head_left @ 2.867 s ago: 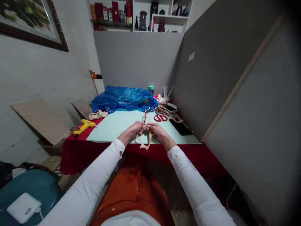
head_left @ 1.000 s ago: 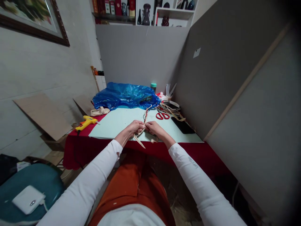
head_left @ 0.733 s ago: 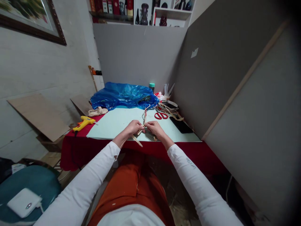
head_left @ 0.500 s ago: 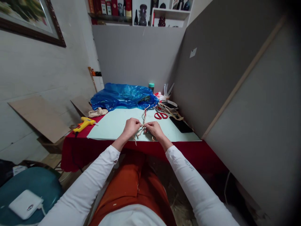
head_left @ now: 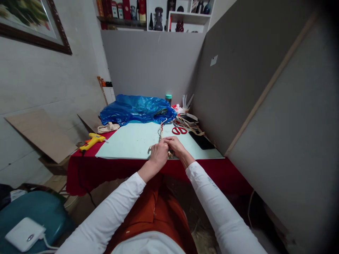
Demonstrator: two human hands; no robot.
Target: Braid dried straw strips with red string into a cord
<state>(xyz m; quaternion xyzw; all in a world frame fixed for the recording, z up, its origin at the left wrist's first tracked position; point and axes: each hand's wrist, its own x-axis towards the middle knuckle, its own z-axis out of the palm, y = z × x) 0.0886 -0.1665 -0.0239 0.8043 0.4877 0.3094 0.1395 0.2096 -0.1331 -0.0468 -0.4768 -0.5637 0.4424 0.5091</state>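
A thin, pale braided straw cord (head_left: 160, 131) runs from my hands toward the blue bag, lying over the light green board (head_left: 127, 141). My left hand (head_left: 159, 154) is closed on the near end of the cord, back of the hand up, covering most of it. My right hand (head_left: 175, 145) meets it from the right, thumb and fingers pinched on the same cord. Loose straw ends poke out beside and below both hands. Just beyond my right hand lie red-handled scissors (head_left: 179, 131), their blades largely hidden.
A blue plastic bag (head_left: 137, 108) fills the back of the table. To the left are a yellow glue gun (head_left: 91, 142) and a small woven slipper (head_left: 108, 127). At right lie straw strips (head_left: 194, 127) and a black flat object (head_left: 201, 140), near a grey partition (head_left: 233, 77).
My left hand has moved right and nearer to me, turning over the cord, and now touches my right hand. The right hand stays almost in place. The view has shifted slightly.
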